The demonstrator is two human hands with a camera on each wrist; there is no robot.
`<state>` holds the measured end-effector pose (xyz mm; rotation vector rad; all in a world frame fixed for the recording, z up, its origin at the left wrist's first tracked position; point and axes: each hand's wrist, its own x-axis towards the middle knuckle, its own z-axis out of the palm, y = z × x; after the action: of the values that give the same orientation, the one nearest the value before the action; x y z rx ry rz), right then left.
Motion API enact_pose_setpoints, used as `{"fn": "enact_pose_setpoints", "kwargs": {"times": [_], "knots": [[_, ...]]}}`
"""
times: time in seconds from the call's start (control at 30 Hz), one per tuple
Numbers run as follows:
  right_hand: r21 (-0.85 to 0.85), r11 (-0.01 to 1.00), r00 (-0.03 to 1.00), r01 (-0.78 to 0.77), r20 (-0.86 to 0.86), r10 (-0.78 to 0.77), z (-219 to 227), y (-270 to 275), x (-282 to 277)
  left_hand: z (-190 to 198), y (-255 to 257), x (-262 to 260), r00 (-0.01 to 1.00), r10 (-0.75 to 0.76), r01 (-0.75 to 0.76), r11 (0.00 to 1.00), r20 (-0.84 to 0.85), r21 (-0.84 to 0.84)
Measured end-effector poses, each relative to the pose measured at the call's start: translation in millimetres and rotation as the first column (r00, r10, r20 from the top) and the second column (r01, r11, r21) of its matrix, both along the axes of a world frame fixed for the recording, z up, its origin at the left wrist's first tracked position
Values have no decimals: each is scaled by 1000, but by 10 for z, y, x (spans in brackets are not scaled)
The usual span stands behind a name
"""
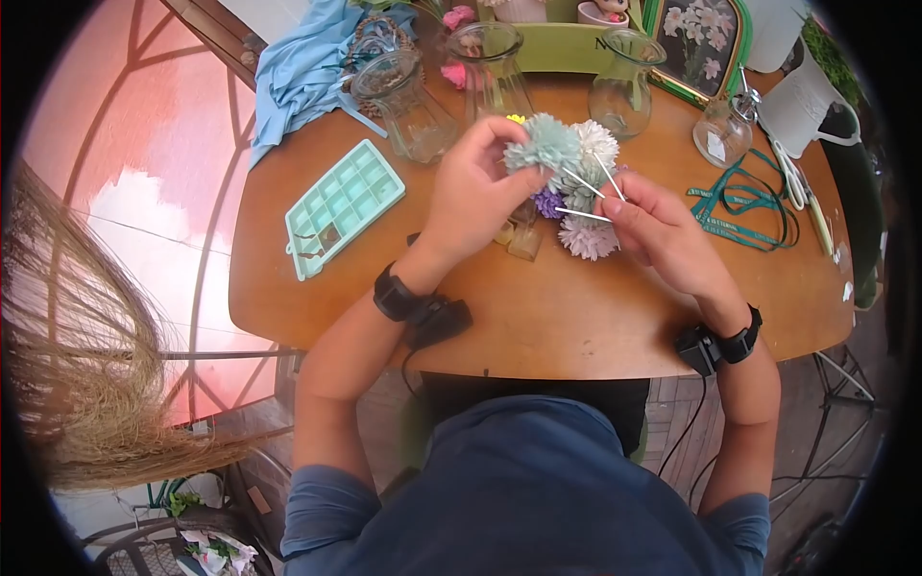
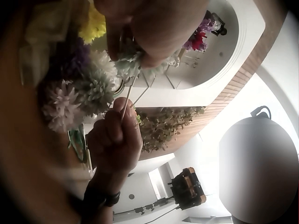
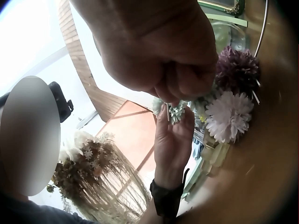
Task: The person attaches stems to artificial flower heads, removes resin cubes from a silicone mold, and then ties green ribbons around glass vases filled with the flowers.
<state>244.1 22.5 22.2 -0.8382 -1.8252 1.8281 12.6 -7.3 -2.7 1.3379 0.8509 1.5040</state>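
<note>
The left hand [image 1: 485,187] pinches a pale green flower [image 1: 544,144] just under its head, in the head view. Its white stem runs down to the right hand [image 1: 663,230], whose thumb and fingers pinch the stem. Under and beyond the hands lie a white flower [image 1: 595,144], a purple one [image 1: 548,202] and a pale pink one [image 1: 589,238]. In the left wrist view the right hand [image 2: 117,140] grips the white stem [image 2: 127,100]. The right wrist view shows the left hand [image 3: 173,144] at the green flower [image 3: 176,113].
Glass vases [image 1: 408,115] stand at the back. A mint tray [image 1: 346,206] lies at the left, green ribbon [image 1: 735,216] and scissors [image 1: 789,180] at the right. A glass spray bottle [image 1: 722,139], a white pitcher [image 1: 802,106] and a framed picture [image 1: 693,48] are behind them.
</note>
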Motion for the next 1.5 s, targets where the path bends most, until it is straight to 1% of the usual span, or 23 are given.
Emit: {"fn": "enact_pose_setpoints", "kwargs": {"times": [0.1,0.13,0.2,0.23,0.3,0.33,0.4,0.43,0.53,0.57,0.67,0.77,0.87,0.9,0.93,0.97,1.07,1.1,1.2,1.3,1.4,1.5], "knots": [[17,1000,1000,-17,-25,17,-64,7,-21,-91,-49,70,991,-116,115,993,-67,-25],[29,999,999,-21,-34,22,-76,5,-25,-102,-46,71,991,-115,113,993,-69,-33],[-58,998,998,28,-50,-31,-31,7,-6,-107,-36,65,990,-115,111,993,-77,-49],[-100,994,997,53,-57,-59,4,15,12,-72,-35,74,994,-97,97,995,-55,-17],[-86,988,981,126,-134,-137,88,47,58,25,-51,90,998,-63,64,997,-8,44],[-81,983,969,163,-173,-175,111,75,81,30,-40,67,997,-29,32,998,-73,46],[-124,979,948,165,-256,-192,107,152,151,22,8,-10,978,38,-27,998,-204,58],[-149,975,936,163,-289,-201,110,167,171,45,16,-29,860,151,-76,983,-488,170],[-175,969,913,177,-338,-228,92,171,157,90,-36,113,613,299,36,914,-731,405],[-177,967,910,182,-343,-234,84,159,137,69,-33,186,622,274,53,920,-733,389],[-163,965,908,206,-335,-250,92,126,109,39,-2,312,462,382,117,868,-800,482],[-162,962,902,218,-343,-262,85,118,85,-56,58,256,390,405,168,852,-827,497],[-165,960,890,226,-364,-273,57,127,107,-60,67,187,571,323,8,917,-754,399],[-181,958,886,222,-373,-276,58,129,116,-53,58,166,777,213,-57,961,-592,271],[-196,956,881,218,-382,-279,69,130,125,-39,48,144,922,123,-82,989,-366,125],[-210,954,876,213,-391,-282,80,133,126,-20,44,122,993,61,-63,998,-100,-22],[-198,949,887,245,-351,-302,84,119,84,50,70,46,998,39,-34,996,54,-82],[-191,953,893,235,-344,-290,78,124,74,20,73,7,998,20,-12,991,55,-134],[-189,958,908,215,-323,-267,20,114,63,23,59,4,995,7,13,981,99,-196],[-200,959,911,200,-323,-257,15,121,49,33,65,-10,987,-37,66,980,155,-188],[-219,959,910,181,-334,-248,31,93,42,20,67,-26,980,-89,123,973,178,-196],[-237,960,907,152,-351,-231,35,87,52,20,54,-14,977,-109,146,969,182,-202]]}}
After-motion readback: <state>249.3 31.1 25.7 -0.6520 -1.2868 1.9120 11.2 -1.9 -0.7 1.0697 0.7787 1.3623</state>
